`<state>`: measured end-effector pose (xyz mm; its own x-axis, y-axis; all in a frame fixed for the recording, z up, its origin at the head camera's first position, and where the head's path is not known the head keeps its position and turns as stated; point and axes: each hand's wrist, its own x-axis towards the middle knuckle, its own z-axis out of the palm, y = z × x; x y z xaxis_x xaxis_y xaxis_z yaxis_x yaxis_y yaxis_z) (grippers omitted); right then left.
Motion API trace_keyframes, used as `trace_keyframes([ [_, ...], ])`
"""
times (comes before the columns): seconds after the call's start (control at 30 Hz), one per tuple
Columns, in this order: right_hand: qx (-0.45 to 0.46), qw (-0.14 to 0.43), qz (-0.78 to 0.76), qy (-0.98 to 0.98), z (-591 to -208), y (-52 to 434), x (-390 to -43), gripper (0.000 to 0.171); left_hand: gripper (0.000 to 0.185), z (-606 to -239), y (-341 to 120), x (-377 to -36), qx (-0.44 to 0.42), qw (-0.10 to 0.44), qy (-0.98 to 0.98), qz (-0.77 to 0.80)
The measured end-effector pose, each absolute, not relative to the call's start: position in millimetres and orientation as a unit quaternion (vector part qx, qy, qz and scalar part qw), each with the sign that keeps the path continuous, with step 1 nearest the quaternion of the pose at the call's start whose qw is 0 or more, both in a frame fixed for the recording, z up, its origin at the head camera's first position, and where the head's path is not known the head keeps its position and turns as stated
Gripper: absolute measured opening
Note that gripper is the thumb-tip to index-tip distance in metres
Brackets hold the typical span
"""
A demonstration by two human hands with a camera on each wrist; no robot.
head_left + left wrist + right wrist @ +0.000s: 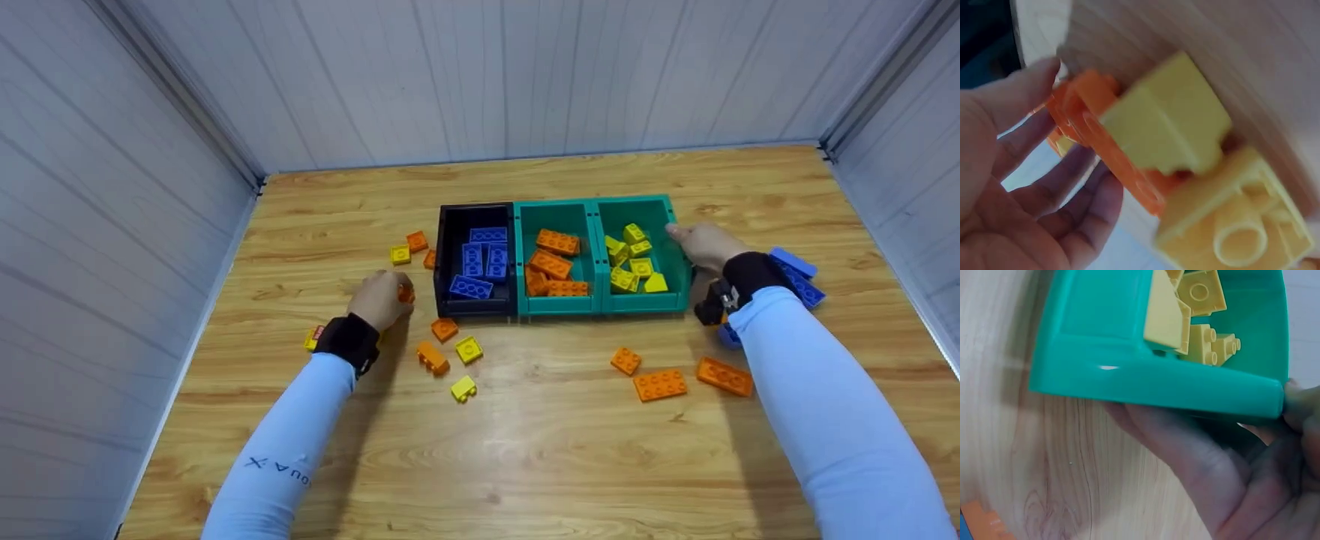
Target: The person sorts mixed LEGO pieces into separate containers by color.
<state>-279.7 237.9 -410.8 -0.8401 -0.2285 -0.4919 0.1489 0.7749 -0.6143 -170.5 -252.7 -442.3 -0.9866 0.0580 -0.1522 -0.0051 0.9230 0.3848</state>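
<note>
I see a wooden table [525, 450] walled on the left, far and right sides; only the near edge is open to me. The widest bare room lies in the near middle, between my two sleeves.

At the far left, loose yellow and orange bricks lie scattered, a few just left of the black bin. My left hand [381, 298] sits on the table just left of the black bin [447, 259], fingers curled round an orange brick [406, 293] — the left wrist view shows that brick [1100, 152] against my fingertips, with yellow bricks [1207, 185] close beside it, blurred. More loose bricks lie just near of the hand: orange and yellow ones.

The black bin holds blue bricks. Touching its right side is the middle teal bin [559, 304], filled with orange bricks. Next comes the right teal bin [675, 255], holding yellow bricks [634, 262].

My right hand [706, 246] rests against that bin's right wall, fingers stretched along it toward the far corner. In the right wrist view the fingers [1185, 450] lie under and along the teal wall [1129, 382] and the thumb presses the rim; it grips the wall loosely rather than any brick.

Right of the hand lie blue bricks [799, 277]; near of the bins, three orange bricks [660, 384] lie apart on the wood.
</note>
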Motion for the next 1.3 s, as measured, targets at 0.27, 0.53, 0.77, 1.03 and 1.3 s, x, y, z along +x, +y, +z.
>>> trace_keyframes([
  [0.27,-0.007,0.297,-0.341,0.892,-408.1,237.6,-280.9,0.058,0.029,-404.9,-232.3,-171.1,0.028,0.001,0.972,0.231],
  [0.53,-0.004,0.291,-0.3,0.909,-406.8,234.0,-280.1,0.064,0.031,-378.7,-143.8,-178.6,0.139,-0.031,0.953,0.267],
  [0.77,0.007,0.3,-0.293,0.908,-407.6,224.4,-280.4,0.077,0.033,-393.2,-71.6,-189.7,0.188,0.015,0.949,0.251],
  [1.03,-0.002,0.301,-0.315,0.9,-409.6,226.7,-280.5,0.078,0.031,-412.4,-44.7,-198.7,0.216,0.039,0.949,0.225],
  [1.3,0.008,0.293,-0.305,0.906,-409.1,235.1,-281.9,0.071,0.03,-404.0,-69.4,-181.5,0.226,-0.028,0.935,0.273],
])
